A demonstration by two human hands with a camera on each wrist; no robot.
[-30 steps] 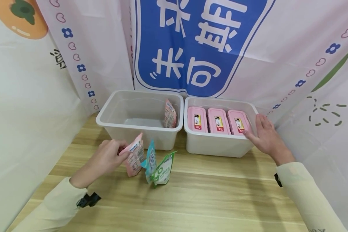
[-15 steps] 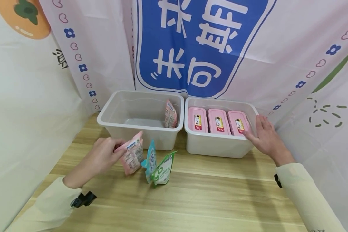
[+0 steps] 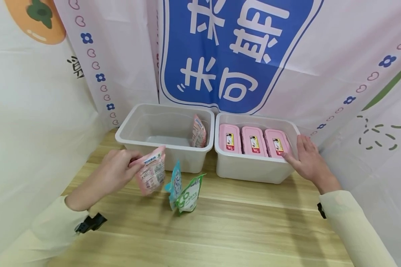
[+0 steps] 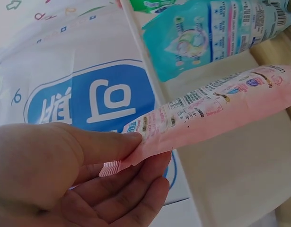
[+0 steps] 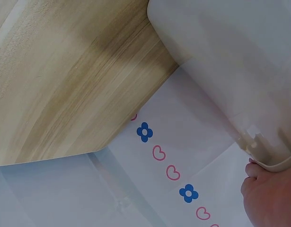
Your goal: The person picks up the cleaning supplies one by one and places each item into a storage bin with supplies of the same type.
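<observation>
The left hand's [image 3: 111,172] fingers pinch the top left corner of the pink pouch [image 3: 152,172], its long axis running down, its body just right of them, on the left bin's [image 3: 194,159] near side, while the right hand [image 3: 309,159], fingers straight, rests well apart on the right bin's [image 3: 250,168] right rim.
</observation>
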